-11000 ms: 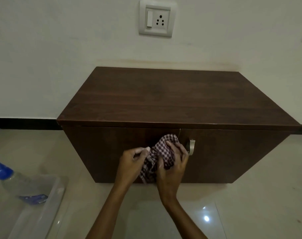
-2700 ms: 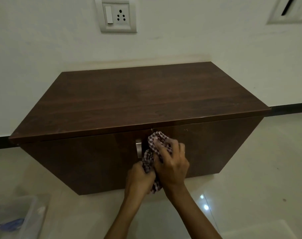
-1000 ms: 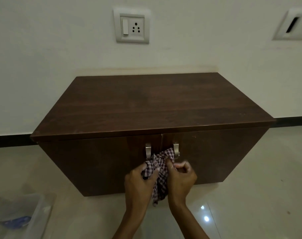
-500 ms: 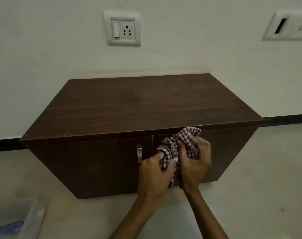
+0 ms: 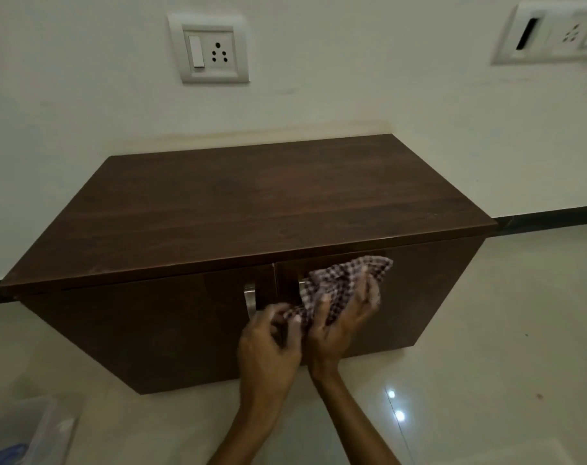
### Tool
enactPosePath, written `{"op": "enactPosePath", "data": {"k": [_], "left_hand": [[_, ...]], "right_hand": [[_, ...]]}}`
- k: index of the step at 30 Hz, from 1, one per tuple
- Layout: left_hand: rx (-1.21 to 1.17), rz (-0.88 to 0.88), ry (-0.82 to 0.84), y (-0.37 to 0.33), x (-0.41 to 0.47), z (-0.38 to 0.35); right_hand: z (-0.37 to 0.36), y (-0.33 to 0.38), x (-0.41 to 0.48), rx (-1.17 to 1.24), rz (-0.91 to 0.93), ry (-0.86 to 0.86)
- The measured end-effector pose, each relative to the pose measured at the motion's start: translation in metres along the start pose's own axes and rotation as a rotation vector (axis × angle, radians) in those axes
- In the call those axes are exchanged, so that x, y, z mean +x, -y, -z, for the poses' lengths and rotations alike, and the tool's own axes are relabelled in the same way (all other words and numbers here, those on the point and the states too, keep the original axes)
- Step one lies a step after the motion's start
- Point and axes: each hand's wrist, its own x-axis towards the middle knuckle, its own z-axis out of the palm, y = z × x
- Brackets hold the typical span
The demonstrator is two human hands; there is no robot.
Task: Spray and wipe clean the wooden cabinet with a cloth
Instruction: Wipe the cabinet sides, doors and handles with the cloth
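Right hand (image 5: 344, 317) spread flat over checked cloth (image 5: 347, 283), pressing it on the right door of the cabinet (image 5: 252, 203), just under the top edge. Left hand (image 5: 268, 344) pinches the cloth's lower corner near the metal handle (image 5: 250, 298). Wiping step, door front. Next probably: sweep along the right door, firm pressure. Cloth soft, crumpled; wood dark, smooth, boxy; floor (image 5: 503, 330) glossy tile.

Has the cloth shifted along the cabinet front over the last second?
Yes. The cloth moved rightward and up, from between the handles onto the right door, covering the right handle; left handle stays visible.
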Motion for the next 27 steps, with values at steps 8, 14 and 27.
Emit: {"op": "enactPosePath", "data": {"k": [8,14,27], "left_hand": [[-0.008,0.042,-0.174,0.015,0.008,0.021],[-0.034,0.102,-0.142,0.025,0.001,0.027],[-0.166,0.280,-0.155,0.043,0.020,0.045]], "right_hand": [[-0.005,-0.048,0.001,-0.355,0.700,0.218],[0.017,-0.093,-0.009,-0.469,0.594,0.222],[-0.043,0.011,-0.032,-0.471,0.916,0.358]]}}
